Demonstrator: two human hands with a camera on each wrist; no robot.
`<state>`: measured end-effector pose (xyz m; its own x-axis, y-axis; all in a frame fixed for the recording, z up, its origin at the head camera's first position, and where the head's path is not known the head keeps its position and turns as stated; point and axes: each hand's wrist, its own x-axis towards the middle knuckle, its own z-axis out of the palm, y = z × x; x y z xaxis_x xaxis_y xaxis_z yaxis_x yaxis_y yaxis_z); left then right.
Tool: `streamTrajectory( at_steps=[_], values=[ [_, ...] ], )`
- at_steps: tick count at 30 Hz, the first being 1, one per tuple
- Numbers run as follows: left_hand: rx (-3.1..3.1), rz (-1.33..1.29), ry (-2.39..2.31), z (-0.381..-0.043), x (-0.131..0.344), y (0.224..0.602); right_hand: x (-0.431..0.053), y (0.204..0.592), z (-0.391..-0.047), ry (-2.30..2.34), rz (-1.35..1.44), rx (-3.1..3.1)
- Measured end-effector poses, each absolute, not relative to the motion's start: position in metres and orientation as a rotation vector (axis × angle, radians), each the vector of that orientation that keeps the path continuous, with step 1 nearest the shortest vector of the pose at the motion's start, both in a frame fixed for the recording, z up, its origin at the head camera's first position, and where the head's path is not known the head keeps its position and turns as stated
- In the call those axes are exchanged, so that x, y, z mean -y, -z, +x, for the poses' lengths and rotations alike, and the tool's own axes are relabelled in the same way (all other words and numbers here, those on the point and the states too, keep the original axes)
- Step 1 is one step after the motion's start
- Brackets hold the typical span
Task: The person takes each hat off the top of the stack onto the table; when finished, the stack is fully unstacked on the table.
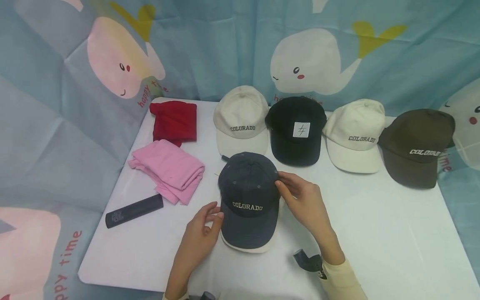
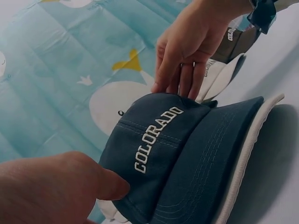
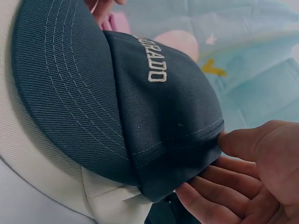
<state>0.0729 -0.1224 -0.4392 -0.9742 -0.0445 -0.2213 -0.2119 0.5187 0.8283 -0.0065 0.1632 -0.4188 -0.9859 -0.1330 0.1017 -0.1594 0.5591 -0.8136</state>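
Observation:
A navy cap (image 1: 250, 196) with white COLORADO lettering sits over a cream cap, whose brim edge (image 1: 245, 250) shows below the navy brim. My left hand (image 1: 200, 233) is at the left side of the navy cap, fingers loosely bent, thumb close by the join of crown and brim. In the left wrist view that thumb (image 2: 114, 184) overlaps the crown. On the other side my right hand (image 1: 303, 200) pinches the crown's edge. The right wrist view has its thumb (image 3: 243, 142) on the crown, with the other fingers along the lower edge.
Behind stand a cream cap (image 1: 241, 121), a black cap (image 1: 296, 133), another cream cap (image 1: 356, 133) and a brown cap (image 1: 416, 146). To the left lie a folded red cloth (image 1: 176, 121), a folded pink cloth (image 1: 168, 166) and a dark flat case (image 1: 134, 210). A patterned curtain hangs behind the white table.

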Motion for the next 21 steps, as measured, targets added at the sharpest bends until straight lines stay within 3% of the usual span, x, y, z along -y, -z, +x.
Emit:
streamTrajectory(
  at_steps=[21],
  values=[
    [-2.605,-0.220,-1.392,0.0708,0.1187,0.4366,-0.1600,0.4211,-0.0079,-1.431,0.294,2.688]
  ],
)
